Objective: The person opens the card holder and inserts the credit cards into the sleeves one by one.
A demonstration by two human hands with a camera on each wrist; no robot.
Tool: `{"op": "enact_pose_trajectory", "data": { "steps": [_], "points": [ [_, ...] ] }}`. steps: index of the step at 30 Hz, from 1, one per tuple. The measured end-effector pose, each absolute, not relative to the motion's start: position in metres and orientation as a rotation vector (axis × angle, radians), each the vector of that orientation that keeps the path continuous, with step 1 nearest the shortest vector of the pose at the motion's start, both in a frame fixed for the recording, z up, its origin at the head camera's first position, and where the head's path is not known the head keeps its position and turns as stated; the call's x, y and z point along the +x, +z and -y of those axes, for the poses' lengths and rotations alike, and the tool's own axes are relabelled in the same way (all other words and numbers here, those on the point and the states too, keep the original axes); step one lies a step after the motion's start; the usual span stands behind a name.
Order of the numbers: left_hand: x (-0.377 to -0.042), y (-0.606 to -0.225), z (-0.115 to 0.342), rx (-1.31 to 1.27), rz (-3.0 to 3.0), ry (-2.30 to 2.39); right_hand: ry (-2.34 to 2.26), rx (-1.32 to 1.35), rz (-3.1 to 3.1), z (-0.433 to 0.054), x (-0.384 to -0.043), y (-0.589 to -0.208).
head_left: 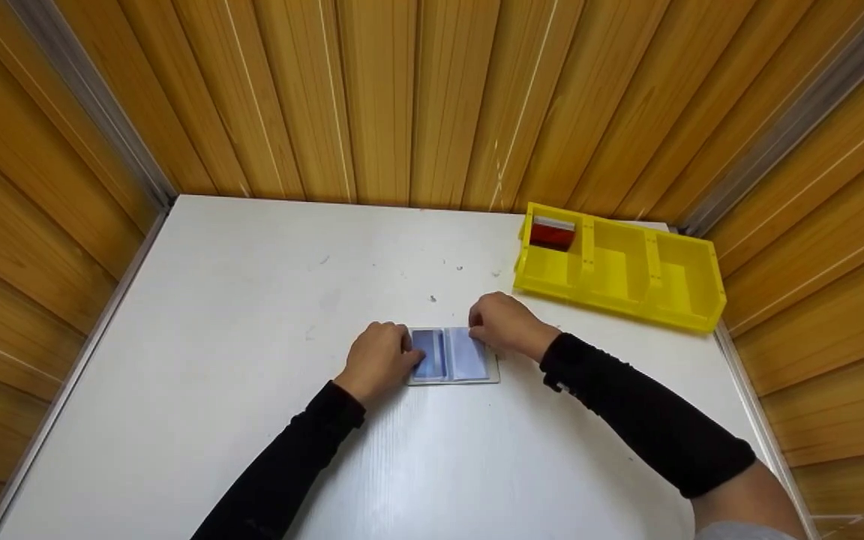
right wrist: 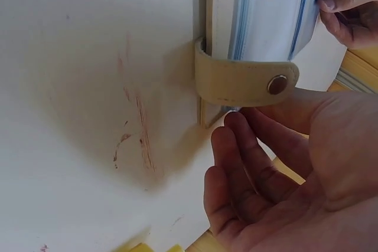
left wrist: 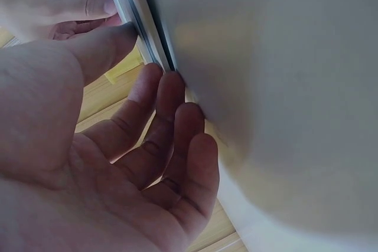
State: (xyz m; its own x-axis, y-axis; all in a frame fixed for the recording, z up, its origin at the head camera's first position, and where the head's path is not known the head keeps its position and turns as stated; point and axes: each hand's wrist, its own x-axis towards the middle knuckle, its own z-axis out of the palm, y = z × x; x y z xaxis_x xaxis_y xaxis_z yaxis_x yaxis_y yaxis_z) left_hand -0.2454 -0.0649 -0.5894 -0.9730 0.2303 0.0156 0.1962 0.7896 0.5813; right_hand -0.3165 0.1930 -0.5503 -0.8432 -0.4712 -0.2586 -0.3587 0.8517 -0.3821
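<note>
An open card holder with clear plastic sleeves and a cream cover lies on the white table. My left hand pinches its left edge, thumb on the bluish sleeve and fingertips at the cover's outer side. At the upper right corner, my right hand pinches the sleeve pages between thumb and forefinger. The right wrist view shows the cream strap with a metal snap, curving up beside the right hand. That strap partly hides the right thumb, so its exact contact cannot be made out.
A yellow bin with three compartments stands at the back right. Its left compartment holds a red and white item. Wood-patterned walls enclose the white table, which has small marks on its surface.
</note>
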Motion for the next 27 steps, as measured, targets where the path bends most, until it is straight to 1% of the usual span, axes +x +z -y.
{"op": "enact_pose_trajectory", "data": {
  "steps": [14,27],
  "points": [
    [-0.2450,-0.5881,0.0644,0.352,-2.925,0.926,-0.372,-0.635,-2.783,-0.1870,-0.3094,-0.5487],
    [-0.2458,-0.5882,0.0649,0.357,-2.934,0.930,-0.462,-0.564,-2.704,-0.1903,-0.3132,-0.5507]
  ]
}}
